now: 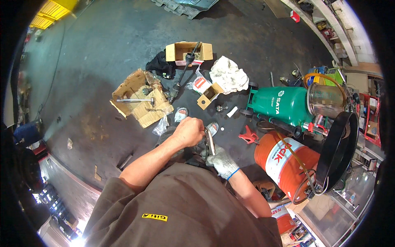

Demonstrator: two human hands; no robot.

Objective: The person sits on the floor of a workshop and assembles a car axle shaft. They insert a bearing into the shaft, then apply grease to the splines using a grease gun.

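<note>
My left hand (188, 132) is bare and closed in a fist above my lap, beside the upper end of a slim metal hand tool (210, 143). What its fingers hold is hidden. A grey-white knitted glove with a blue cuff covers my right hand (223, 163), whose fingers are wrapped round the lower part of that tool. Its exact kind does not show. Beyond my feet, a drive axle (181, 76) with dark rubber boots leans on an open cardboard box (170, 52). A long-handled chrome ratchet (136, 100) lies across torn cardboard (158, 116) to the left.
A white cloth (228, 75), a small open carton (203, 101) and a small metal part (221, 108) lie ahead. At right stand a green wheeled tank (279, 103), an orange-red drum (267, 150) and a round black pan (335, 152). A red jack stand (248, 135) sits near the drum.
</note>
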